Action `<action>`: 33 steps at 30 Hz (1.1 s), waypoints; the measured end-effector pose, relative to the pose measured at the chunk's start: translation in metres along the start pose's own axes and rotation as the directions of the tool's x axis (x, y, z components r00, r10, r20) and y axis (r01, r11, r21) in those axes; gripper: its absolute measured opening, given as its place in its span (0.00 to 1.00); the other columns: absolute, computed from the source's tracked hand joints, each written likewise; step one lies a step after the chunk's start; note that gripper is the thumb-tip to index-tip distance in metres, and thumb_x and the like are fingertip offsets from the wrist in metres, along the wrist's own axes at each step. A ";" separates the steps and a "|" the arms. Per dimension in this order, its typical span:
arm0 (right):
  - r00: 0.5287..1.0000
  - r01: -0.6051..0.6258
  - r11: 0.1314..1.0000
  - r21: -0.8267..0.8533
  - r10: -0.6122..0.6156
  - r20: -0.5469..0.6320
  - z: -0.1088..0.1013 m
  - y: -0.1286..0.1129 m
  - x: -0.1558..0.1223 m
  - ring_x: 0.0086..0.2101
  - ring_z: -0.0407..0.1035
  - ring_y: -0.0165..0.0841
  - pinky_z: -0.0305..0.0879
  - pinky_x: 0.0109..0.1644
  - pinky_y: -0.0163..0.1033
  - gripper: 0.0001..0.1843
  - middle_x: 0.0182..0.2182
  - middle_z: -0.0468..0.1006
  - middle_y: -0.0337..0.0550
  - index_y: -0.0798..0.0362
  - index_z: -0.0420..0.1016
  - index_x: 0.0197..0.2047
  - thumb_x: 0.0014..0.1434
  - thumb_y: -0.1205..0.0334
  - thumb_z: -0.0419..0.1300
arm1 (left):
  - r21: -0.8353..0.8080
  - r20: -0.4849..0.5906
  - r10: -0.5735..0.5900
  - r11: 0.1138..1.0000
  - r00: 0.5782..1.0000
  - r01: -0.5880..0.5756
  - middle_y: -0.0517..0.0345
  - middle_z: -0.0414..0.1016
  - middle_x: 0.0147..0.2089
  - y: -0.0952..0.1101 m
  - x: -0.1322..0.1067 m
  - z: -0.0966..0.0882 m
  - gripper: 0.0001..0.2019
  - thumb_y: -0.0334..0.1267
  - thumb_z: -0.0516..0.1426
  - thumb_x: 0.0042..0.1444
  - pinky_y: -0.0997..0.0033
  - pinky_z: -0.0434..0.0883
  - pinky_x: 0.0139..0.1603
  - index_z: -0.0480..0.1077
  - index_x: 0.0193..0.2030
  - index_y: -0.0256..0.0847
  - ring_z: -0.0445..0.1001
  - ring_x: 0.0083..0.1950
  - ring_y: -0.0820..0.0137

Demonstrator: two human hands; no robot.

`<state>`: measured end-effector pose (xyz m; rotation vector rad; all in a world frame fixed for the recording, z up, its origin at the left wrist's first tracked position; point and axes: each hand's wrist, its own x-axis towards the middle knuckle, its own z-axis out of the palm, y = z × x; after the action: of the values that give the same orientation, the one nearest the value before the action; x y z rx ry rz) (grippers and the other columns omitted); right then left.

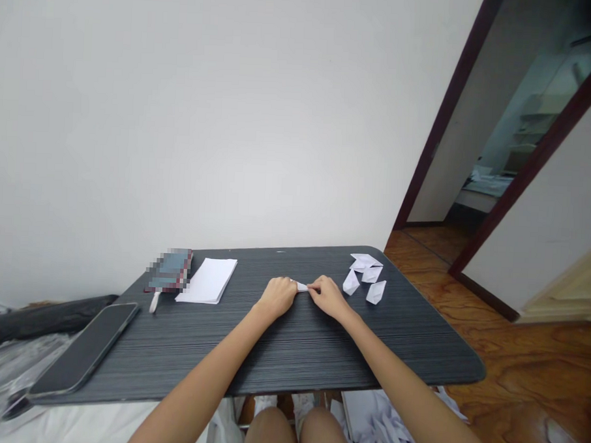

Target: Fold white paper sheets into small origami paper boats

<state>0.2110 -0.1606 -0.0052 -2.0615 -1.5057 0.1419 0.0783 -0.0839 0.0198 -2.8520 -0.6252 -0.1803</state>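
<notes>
Near the middle of the dark table, a small folded piece of white paper (301,286) shows between my two hands. My left hand (279,296) is closed like a fist over its left end, which the fingers hide. At the other end, my right hand (327,293) pinches the paper between thumb and fingertips. Just right of that hand lie several folded white paper pieces (371,274), some overlapping. Left of my hands rests a stack of white paper sheets (207,280).
A blurred-out dark object with a red edge (173,268) lies at the back left, a white strap (155,301) beside it. On the near left corner is a large dark phone-like slab (87,349). Under the table, many folded papers (389,431) fill a container by my legs.
</notes>
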 end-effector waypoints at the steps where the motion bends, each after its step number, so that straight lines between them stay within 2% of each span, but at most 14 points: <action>1: 0.999 -0.034 0.998 0.044 0.036 -0.038 0.002 0.002 0.004 0.35 0.64 0.32 0.56 0.39 0.35 0.12 0.31 0.72 0.46 0.56 0.74 0.36 0.51 0.63 0.51 | 0.009 0.004 0.029 1.000 1.000 -0.029 0.44 0.70 0.33 0.000 0.001 0.000 0.12 0.30 0.43 0.55 0.65 0.65 0.32 0.67 0.34 0.32 0.70 0.34 0.62; 3: 0.985 -0.119 0.985 0.124 0.133 -0.114 0.005 0.003 0.012 0.33 0.66 0.33 0.58 0.38 0.34 0.16 0.30 0.73 0.47 0.60 0.73 0.39 0.49 0.60 0.54 | 0.022 0.000 0.054 0.998 0.999 -0.054 0.44 0.70 0.33 0.001 0.002 0.002 0.12 0.27 0.43 0.54 0.66 0.65 0.33 0.67 0.35 0.31 0.70 0.36 0.62; 5: 0.974 -0.161 0.967 0.199 0.188 -0.126 0.008 0.000 0.017 0.31 0.68 0.34 0.59 0.35 0.34 0.19 0.29 0.75 0.48 0.61 0.73 0.37 0.47 0.54 0.55 | 0.025 -0.016 0.034 0.999 0.999 -0.034 0.44 0.70 0.33 0.001 0.001 0.004 0.12 0.25 0.43 0.54 0.66 0.65 0.32 0.66 0.36 0.30 0.70 0.36 0.62; 9: 0.995 -0.079 0.951 0.300 0.093 -0.031 0.014 -0.016 0.022 0.28 0.70 0.34 0.58 0.29 0.31 0.16 0.23 0.76 0.45 0.56 0.75 0.24 0.48 0.53 0.53 | -0.020 -0.055 -0.061 0.998 0.997 0.060 0.44 0.70 0.33 0.000 -0.001 0.008 0.12 0.28 0.41 0.56 0.67 0.65 0.32 0.65 0.37 0.30 0.70 0.35 0.63; 12: 0.995 -0.065 0.949 0.308 0.085 -0.053 0.018 -0.027 0.022 0.25 0.70 0.33 0.56 0.25 0.31 0.18 0.19 0.75 0.44 0.56 0.74 0.20 0.49 0.54 0.51 | -0.077 -0.093 -0.123 0.990 0.988 0.116 0.46 0.70 0.32 -0.003 -0.002 0.010 0.12 0.30 0.41 0.57 0.67 0.65 0.31 0.64 0.35 0.31 0.70 0.34 0.63; 20: 0.990 -0.036 0.941 0.336 0.080 -0.119 0.022 -0.030 0.018 0.25 0.70 0.33 0.58 0.26 0.30 0.11 0.20 0.75 0.45 0.55 0.73 0.22 0.49 0.65 0.51 | -0.198 -0.193 -0.229 0.962 0.954 0.190 0.46 0.71 0.30 -0.004 0.002 0.016 0.12 0.33 0.43 0.56 0.68 0.65 0.32 0.65 0.31 0.32 0.71 0.31 0.65; 22: 0.986 -0.034 0.937 0.348 0.088 -0.139 0.021 -0.028 0.017 0.24 0.70 0.32 0.59 0.26 0.31 0.11 0.20 0.75 0.45 0.55 0.73 0.23 0.50 0.66 0.50 | -0.280 -0.233 -0.282 0.936 0.931 0.213 0.47 0.72 0.29 -0.005 0.002 0.016 0.11 0.33 0.45 0.55 0.69 0.66 0.33 0.66 0.33 0.33 0.71 0.31 0.65; 24: 0.988 -0.009 0.921 0.389 0.069 -0.139 0.019 -0.027 0.015 0.23 0.70 0.32 0.61 0.27 0.31 0.12 0.20 0.75 0.44 0.55 0.73 0.25 0.51 0.66 0.50 | -0.410 -0.279 -0.348 0.886 0.895 0.216 0.50 0.72 0.29 -0.008 0.003 0.017 0.11 0.32 0.47 0.53 0.69 0.66 0.34 0.66 0.39 0.33 0.72 0.31 0.66; 26: 0.991 0.028 0.889 0.458 0.036 -0.131 0.017 -0.025 0.014 0.23 0.69 0.32 0.62 0.27 0.32 0.12 0.20 0.75 0.43 0.55 0.74 0.29 0.52 0.64 0.49 | -0.592 -0.285 -0.406 0.787 0.868 0.173 0.53 0.73 0.28 -0.012 0.003 0.018 0.15 0.33 0.49 0.51 0.70 0.68 0.34 0.65 0.46 0.35 0.72 0.29 0.69; 27: 0.992 0.044 0.865 0.500 0.023 -0.128 0.016 -0.024 0.014 0.22 0.69 0.31 0.63 0.27 0.32 0.12 0.20 0.75 0.43 0.54 0.74 0.32 0.52 0.64 0.49 | -0.691 -0.268 -0.428 0.709 0.863 0.137 0.54 0.74 0.27 -0.014 0.003 0.019 0.16 0.33 0.50 0.51 0.71 0.68 0.33 0.65 0.47 0.36 0.72 0.27 0.70; 30: 0.994 0.048 0.758 0.650 0.031 -0.110 0.013 -0.022 0.016 0.20 0.69 0.31 0.65 0.25 0.35 0.15 0.22 0.75 0.42 0.54 0.72 0.41 0.51 0.61 0.51 | -0.923 -0.180 -0.465 0.385 0.867 0.015 0.56 0.75 0.30 -0.020 0.004 0.022 0.16 0.36 0.51 0.50 0.72 0.70 0.32 0.67 0.46 0.37 0.73 0.26 0.71; 33: 0.999 0.025 0.599 0.800 0.016 -0.043 0.006 -0.020 0.019 0.19 0.68 0.31 0.65 0.24 0.36 0.19 0.21 0.74 0.42 0.57 0.69 0.44 0.49 0.60 0.53 | -0.997 -0.080 -0.491 0.036 0.868 -0.071 0.53 0.75 0.36 -0.024 0.004 0.022 0.16 0.38 0.55 0.45 0.68 0.71 0.34 0.71 0.41 0.34 0.73 0.31 0.68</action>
<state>0.1987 -0.1370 0.0044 -1.2914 -1.0952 0.6487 0.0738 -0.0559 0.0032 -3.5762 -1.1823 -2.0736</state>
